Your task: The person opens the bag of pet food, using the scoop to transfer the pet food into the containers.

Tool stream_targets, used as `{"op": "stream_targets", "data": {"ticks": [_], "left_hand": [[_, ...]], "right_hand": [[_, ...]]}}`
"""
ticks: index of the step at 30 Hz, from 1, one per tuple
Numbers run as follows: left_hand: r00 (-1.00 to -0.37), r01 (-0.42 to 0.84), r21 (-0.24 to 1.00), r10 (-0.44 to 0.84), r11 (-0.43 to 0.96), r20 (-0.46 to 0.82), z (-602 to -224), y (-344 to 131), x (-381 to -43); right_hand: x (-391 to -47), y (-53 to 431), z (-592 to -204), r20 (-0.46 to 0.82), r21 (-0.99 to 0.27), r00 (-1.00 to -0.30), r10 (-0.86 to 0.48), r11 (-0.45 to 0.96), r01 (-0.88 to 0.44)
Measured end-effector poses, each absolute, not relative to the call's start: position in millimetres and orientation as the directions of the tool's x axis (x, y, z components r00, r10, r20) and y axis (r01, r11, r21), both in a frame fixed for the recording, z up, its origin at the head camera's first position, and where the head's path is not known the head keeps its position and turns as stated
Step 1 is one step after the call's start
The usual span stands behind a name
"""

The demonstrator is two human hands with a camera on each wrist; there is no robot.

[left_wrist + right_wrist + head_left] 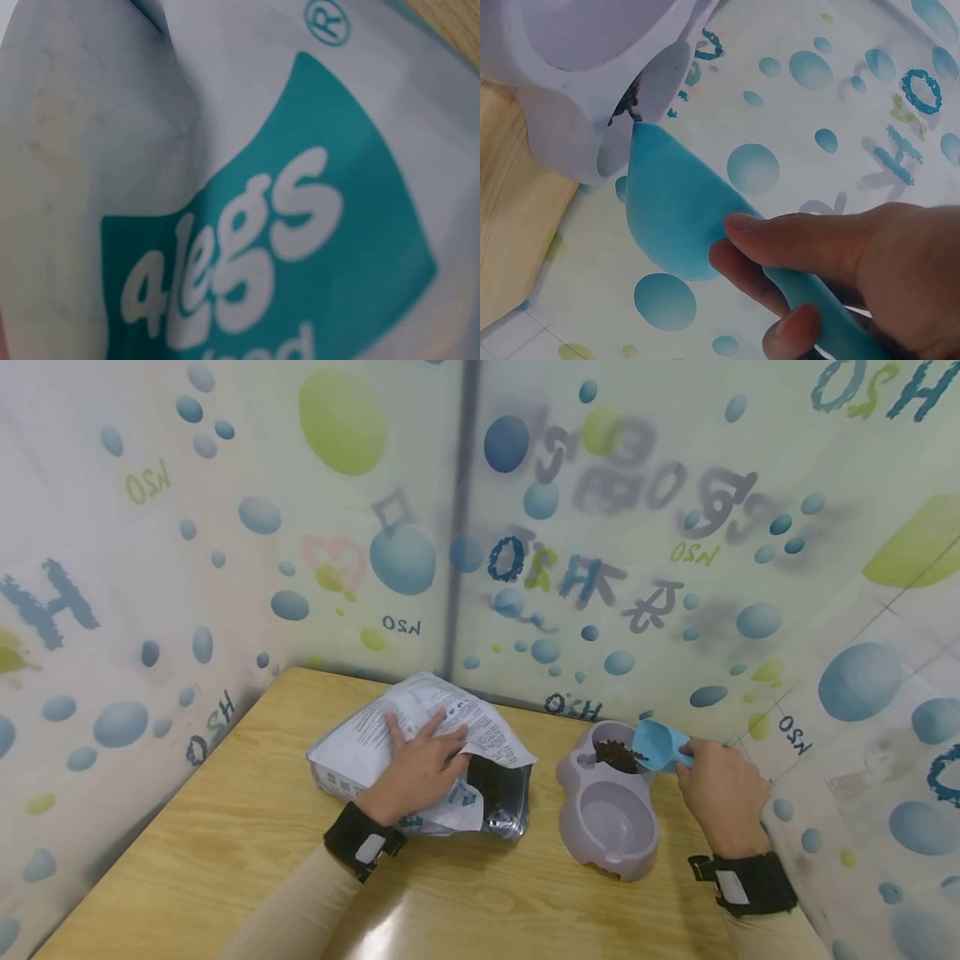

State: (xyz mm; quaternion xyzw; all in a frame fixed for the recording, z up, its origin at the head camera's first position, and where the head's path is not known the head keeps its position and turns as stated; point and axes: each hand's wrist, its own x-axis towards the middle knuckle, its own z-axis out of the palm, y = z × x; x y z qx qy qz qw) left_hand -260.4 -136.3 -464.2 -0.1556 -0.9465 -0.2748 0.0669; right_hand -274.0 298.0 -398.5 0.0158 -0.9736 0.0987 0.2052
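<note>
My right hand (724,793) grips the handle of a light blue scoop (657,746). The scoop is tipped over the far bowl of a lilac double pet bowl (568,827), and dark brown kibble (618,756) lies in that bowl. In the right wrist view, thumb and fingers wrap the handle of the scoop (679,206), its lip at the bowl's rim. My left hand (422,770) rests with spread fingers on a white pet food bag (367,727). The bag lies on its side, its torn mouth facing the bowl and dark inside. Printed lettering on the bag (360,187) fills the left wrist view.
The wooden table (465,902) carries the bag and bowl. Patterned walls (420,635) with blue and green drops close in behind and at both sides. The near bowl (611,818) shows no kibble. The right wall (832,810) stands close beside my right hand.
</note>
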Motion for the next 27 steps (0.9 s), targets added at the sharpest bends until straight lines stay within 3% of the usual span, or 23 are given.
{"op": "stream_targets", "data": {"ticks": [16, 27], "left_hand": [[-0.942, 0.332, 0.495, 0.259, 0.803, 0.212, -465, -137, -261], [-0.943, 0.33, 0.49, 0.253, 0.807, 0.218, -464, -136, -260]], "right_hand": [[-273, 295, -399, 0.366, -0.198, -0.93, 0.02, 0.979, -0.056], [-264, 289, -413, 0.436, -0.252, -0.9, 0.006, 0.961, -0.116]]}}
